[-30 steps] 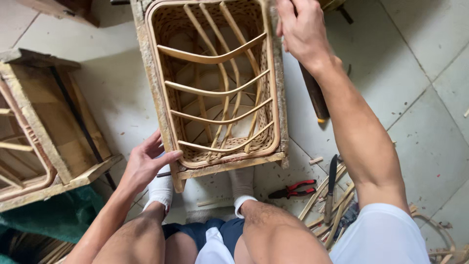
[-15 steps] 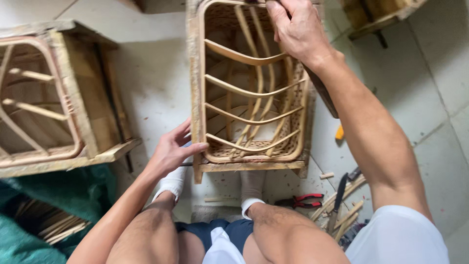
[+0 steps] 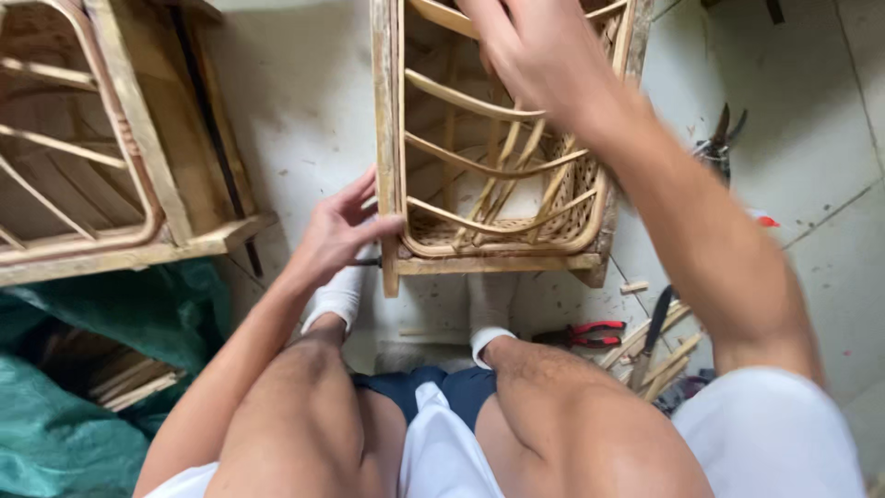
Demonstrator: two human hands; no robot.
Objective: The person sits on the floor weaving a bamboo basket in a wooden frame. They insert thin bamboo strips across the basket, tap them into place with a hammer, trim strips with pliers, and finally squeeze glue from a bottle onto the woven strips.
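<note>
Down on the tiled floor (image 3: 830, 240), a rattan frame (image 3: 498, 166) stood between the person's socked feet, its wooden edge running along the lower side. The left hand (image 3: 341, 231) rested against the lower left corner of the frame, fingers spread and curled lightly onto the corner post, pinching nothing. The right hand (image 3: 539, 51) reached over the upper part of the frame, above the curved slats; it was blurred, and whether its fingers were closed on a slat or spread open I could not tell. Inside the frame, bent cane ribs crossed one another over a woven panel at the lower end. Left of the frame, well apart, lay a second frame (image 3: 111, 157) of the same make, tilted on its wooden base. Below that second frame, a green tarp (image 3: 101, 369) covered a bundle of cane strips (image 3: 129, 387). Just right of the frame's lower corner, red-handled pliers (image 3: 585, 334) lay on the floor beside loose cane sticks (image 3: 664, 346). Farther right of the frame, near its upper half, dark cutters (image 3: 719, 143) lay on the tiles.
</note>
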